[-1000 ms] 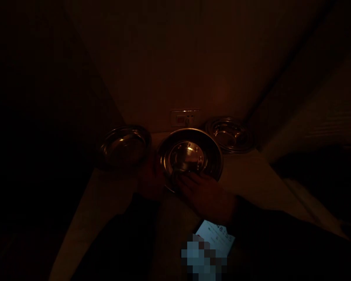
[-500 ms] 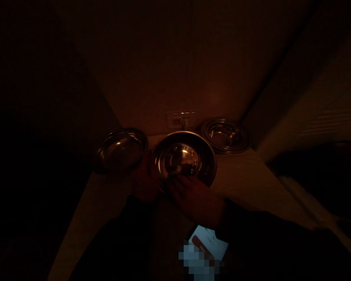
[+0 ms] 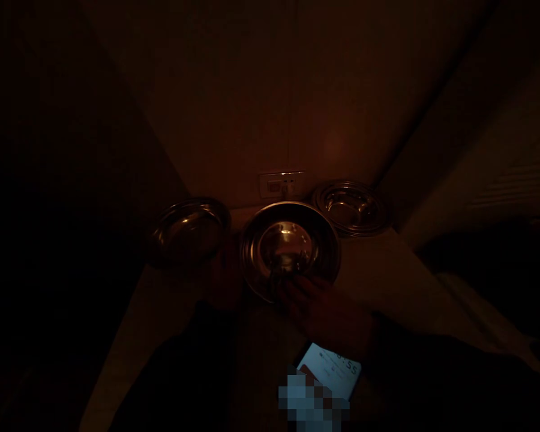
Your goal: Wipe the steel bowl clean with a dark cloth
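Note:
A shiny metal bowl (image 3: 256, 252) stands in the middle of the dim table. Over its near rim reaches my right hand (image 3: 319, 309), fingers bent together and their tips inside the bowl. Something small and dark seems to be under those fingertips, too dark to name. My left hand (image 3: 222, 282) is beside the bowl's left side, close to the rim. Its fingers are lost in shadow, and I cannot tell whether they touch the bowl.
At the left lies another shallow metal bowl (image 3: 191, 231). Several stacked metal dishes (image 3: 353, 210) sit at the back right. A wall socket (image 3: 281, 185) is behind the middle bowl. A phone (image 3: 330, 372) with a lit, partly blurred screen lies below my right forearm.
My right hand has shifted slightly right and down at the bowl's near rim. The middle bowl appears a little farther right. The picture is darker and the phone screen shows different content.

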### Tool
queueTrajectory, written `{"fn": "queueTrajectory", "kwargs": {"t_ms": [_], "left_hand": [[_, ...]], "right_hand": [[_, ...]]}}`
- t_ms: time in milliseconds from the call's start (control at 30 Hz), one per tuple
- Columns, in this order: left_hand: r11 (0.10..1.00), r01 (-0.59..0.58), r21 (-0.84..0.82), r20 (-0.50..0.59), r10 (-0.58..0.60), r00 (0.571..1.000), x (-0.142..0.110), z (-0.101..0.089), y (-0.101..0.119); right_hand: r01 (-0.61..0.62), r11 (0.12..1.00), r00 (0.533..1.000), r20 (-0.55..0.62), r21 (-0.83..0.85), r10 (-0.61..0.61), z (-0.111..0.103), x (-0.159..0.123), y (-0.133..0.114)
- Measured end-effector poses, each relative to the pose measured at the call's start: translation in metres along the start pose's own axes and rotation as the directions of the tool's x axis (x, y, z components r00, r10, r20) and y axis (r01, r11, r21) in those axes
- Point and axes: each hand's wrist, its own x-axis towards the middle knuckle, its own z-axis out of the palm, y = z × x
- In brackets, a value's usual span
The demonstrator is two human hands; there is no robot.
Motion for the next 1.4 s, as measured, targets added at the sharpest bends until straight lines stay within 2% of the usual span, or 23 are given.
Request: {"fn": "queueTrajectory", "kwargs": {"t_ms": [133, 167, 267, 367, 500, 667, 767, 833, 967, 1067, 1133, 1267, 1400], "left_hand": [[0.999, -0.024, -0.033, 0.125, 0.028, 0.992, -0.013, 0.011, -0.004], [0.999, -0.032, -0.013, 0.121, 0.033, 0.992, -0.016, 0.013, -0.006], [0.996, -0.069, 0.049, 0.072, 0.065, 0.995, -0.021, 0.019, -0.012], [0.997, -0.063, 0.036, 0.002, 0.063, 0.998, -0.018, 0.019, -0.014], [0.998, -0.051, 0.046, -0.072, 0.054, 0.996, -0.012, 0.015, -0.011], [0.992, -0.103, 0.079, -0.061, 0.108, 0.992, -0.012, 0.011, -0.007], [0.984, -0.157, 0.09, -0.069, 0.163, 0.984, -0.014, 0.012, -0.006], [0.982, -0.169, 0.083, -0.064, 0.174, 0.983, -0.015, 0.014, -0.004], [0.992, -0.105, 0.071, -0.075, 0.11, 0.991, -0.013, 0.015, -0.002], [0.991, -0.094, 0.091, -0.074, 0.101, 0.992, -0.012, 0.013, -0.002], [0.99, -0.102, 0.093, -0.064, 0.108, 0.992, -0.011, 0.013, -0.004], [0.988, -0.118, 0.099, -0.052, 0.124, 0.991, -0.012, 0.012, -0.006], [0.988, -0.116, 0.104, -0.058, 0.122, 0.991, -0.013, 0.011, -0.004]], "right_hand": [[-0.108, 0.993, 0.992, -0.056, 0.049, 0.111, 0.006, 0.004, 0.0], [-0.131, 0.989, 0.988, -0.067, 0.064, 0.135, 0.006, 0.007, -0.001], [-0.166, 0.982, 0.981, -0.089, 0.092, 0.174, 0.009, 0.018, -0.007], [-0.165, 0.979, 0.979, -0.104, 0.119, 0.178, 0.01, 0.029, -0.016], [-0.154, 0.978, 0.979, -0.112, 0.142, 0.171, 0.012, 0.03, -0.022], [-0.073, 0.995, 0.997, 0.019, 0.067, 0.072, 0.003, 0.004, 0.003], [-0.048, 0.999, 0.996, 0.081, 0.01, 0.047, -0.007, -0.011, 0.024], [-0.048, 0.998, 0.994, 0.105, 0.027, 0.045, -0.01, -0.013, 0.028], [-0.096, 0.969, 0.995, 0.007, 0.226, 0.097, -0.002, 0.002, 0.009], [-0.128, 0.952, 0.987, -0.054, 0.278, 0.148, 0.008, 0.023, -0.005], [-0.136, 0.95, 0.983, -0.08, 0.28, 0.164, 0.013, 0.037, -0.006], [-0.159, 0.962, 0.977, -0.101, 0.223, 0.185, 0.013, 0.058, 0.015], [-0.209, 0.97, 0.972, -0.079, 0.122, 0.22, 0.004, 0.06, 0.046]]}}
